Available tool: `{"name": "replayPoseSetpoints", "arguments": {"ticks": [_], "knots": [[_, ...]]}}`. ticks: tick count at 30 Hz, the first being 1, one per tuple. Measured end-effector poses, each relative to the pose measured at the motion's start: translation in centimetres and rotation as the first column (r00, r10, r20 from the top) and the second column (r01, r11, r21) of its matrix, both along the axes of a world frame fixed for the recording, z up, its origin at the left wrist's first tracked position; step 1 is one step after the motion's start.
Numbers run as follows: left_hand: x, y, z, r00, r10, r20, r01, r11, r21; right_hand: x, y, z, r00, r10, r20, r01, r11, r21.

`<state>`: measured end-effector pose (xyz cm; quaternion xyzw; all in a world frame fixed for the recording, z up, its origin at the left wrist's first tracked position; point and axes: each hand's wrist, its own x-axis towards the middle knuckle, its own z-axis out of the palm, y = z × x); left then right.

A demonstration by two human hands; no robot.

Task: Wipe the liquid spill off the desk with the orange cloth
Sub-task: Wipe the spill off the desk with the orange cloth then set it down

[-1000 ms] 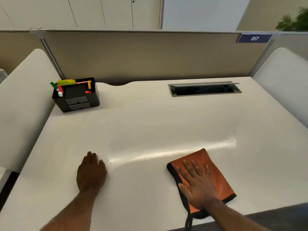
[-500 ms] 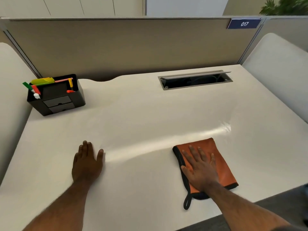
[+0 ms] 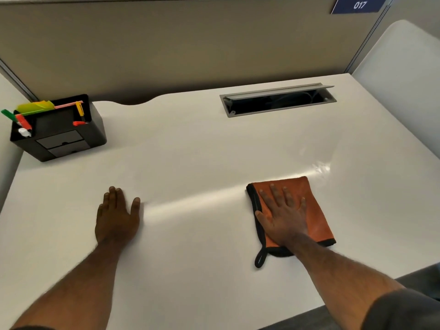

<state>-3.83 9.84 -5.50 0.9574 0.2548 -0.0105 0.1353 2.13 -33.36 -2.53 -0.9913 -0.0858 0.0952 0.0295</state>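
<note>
The orange cloth [image 3: 315, 211], black-edged with a hanging loop, lies folded on the white desk [image 3: 202, 151] at the front right. My right hand [image 3: 283, 215] presses flat on it, fingers spread and pointing away from me. A small glistening wet patch, the liquid spill [image 3: 321, 168], sits just beyond the cloth's far right corner. A pale shiny streak runs from that patch leftwards across the desk. My left hand [image 3: 116, 215] rests palm down on the bare desk at the front left, holding nothing.
A black desk organiser [image 3: 64, 139] with coloured pens stands at the back left. A cable slot [image 3: 278, 102] with a raised grey lid is cut into the desk at the back right. A beige partition closes the rear. The desk's front edge runs close under my right forearm.
My right hand has slid the cloth a little forward, so its far edge now lies nearer the wet patch. My left hand has stayed flat in place. The view has shifted.
</note>
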Motion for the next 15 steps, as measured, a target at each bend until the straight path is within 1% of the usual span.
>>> {"name": "replayPoseSetpoints", "arguments": {"ticks": [10,15], "knots": [[2.5,0.4,0.1,0.999,0.032,-0.017,-0.031,0.999,0.029,5.5,-0.5,-0.1,1.0,0.01,0.016,-0.01,1.0,0.0],[4.1,0.1,0.2,0.996,0.089,-0.013,-0.089,0.996,-0.005,8.5,-0.2,-0.3,1.0,-0.006,0.017,0.005,1.0,0.021]]}}
